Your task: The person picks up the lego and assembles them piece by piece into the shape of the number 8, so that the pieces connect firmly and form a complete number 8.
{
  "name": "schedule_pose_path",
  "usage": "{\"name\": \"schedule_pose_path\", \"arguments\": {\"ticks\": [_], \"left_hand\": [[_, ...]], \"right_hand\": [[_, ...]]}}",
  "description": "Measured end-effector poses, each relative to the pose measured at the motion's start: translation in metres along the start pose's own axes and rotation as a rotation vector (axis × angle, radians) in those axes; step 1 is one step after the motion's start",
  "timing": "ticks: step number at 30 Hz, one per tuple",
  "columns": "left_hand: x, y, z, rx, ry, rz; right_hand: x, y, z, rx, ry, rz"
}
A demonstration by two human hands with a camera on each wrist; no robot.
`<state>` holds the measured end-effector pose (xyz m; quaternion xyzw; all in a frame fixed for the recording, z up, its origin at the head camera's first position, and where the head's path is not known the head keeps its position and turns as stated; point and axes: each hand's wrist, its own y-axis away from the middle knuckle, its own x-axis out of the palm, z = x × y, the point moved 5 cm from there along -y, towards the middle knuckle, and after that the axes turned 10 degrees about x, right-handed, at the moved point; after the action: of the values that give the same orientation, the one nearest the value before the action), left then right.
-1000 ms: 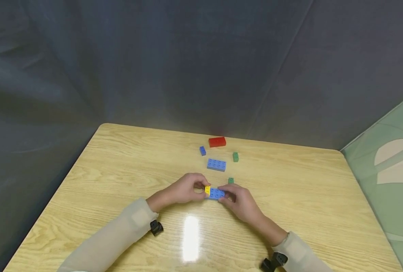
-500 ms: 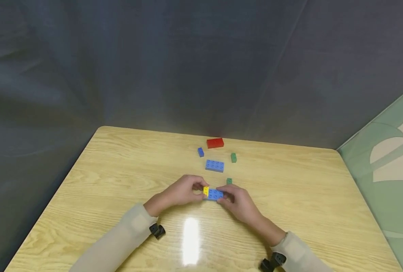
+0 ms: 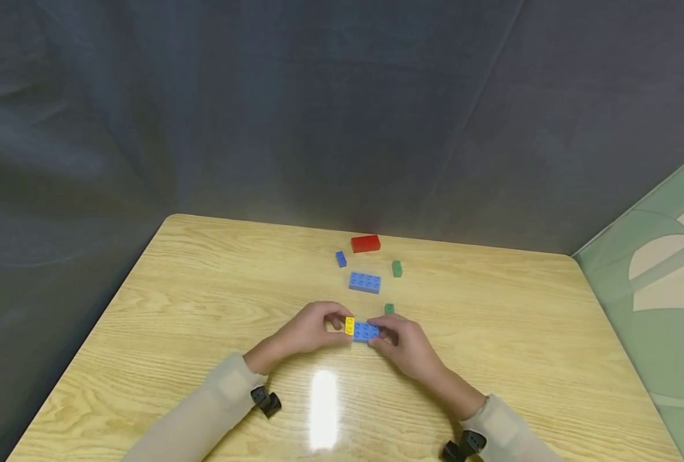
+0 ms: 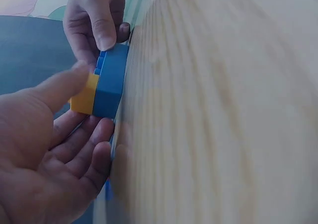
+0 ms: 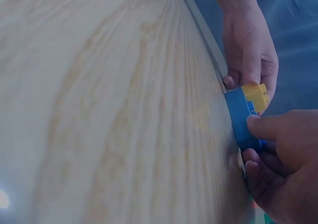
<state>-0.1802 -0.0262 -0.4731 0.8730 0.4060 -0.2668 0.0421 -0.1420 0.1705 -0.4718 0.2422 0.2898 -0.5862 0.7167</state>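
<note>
A small yellow toy brick sits on the left end of a long blue brick close over the table. My left hand pinches the yellow brick, thumb at its near side and forefinger at its far side. Around the blue brick's right end, my right hand holds with thumb and forefinger. In the left wrist view the yellow brick lies flush against the studded face of the blue brick. The right wrist view shows my right thumb pressed to the blue brick.
Beyond the hands lie a second long blue brick, a small dark blue brick and a red brick near the far edge. One green brick stands to the right; another green brick is just behind my right hand.
The left thumb has straightened and slid toward the front of the yellow brick, and the left hand is slightly lower. The right hand and blue brick barely move; the head view shifts a little.
</note>
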Motion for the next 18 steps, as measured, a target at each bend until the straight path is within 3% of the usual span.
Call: {"name": "schedule_pose_path", "arguments": {"ticks": [5, 18], "left_hand": [[0.0006, 0.0000, -0.0005, -0.016, -0.008, -0.021], [0.0002, -0.0065, -0.0036, -0.068, -0.023, 0.035]], "right_hand": [[0.0001, -0.0001, 0.0008, 0.004, -0.005, -0.008], [-0.0017, -0.0014, 0.0025, 0.004, -0.003, 0.031]]}}
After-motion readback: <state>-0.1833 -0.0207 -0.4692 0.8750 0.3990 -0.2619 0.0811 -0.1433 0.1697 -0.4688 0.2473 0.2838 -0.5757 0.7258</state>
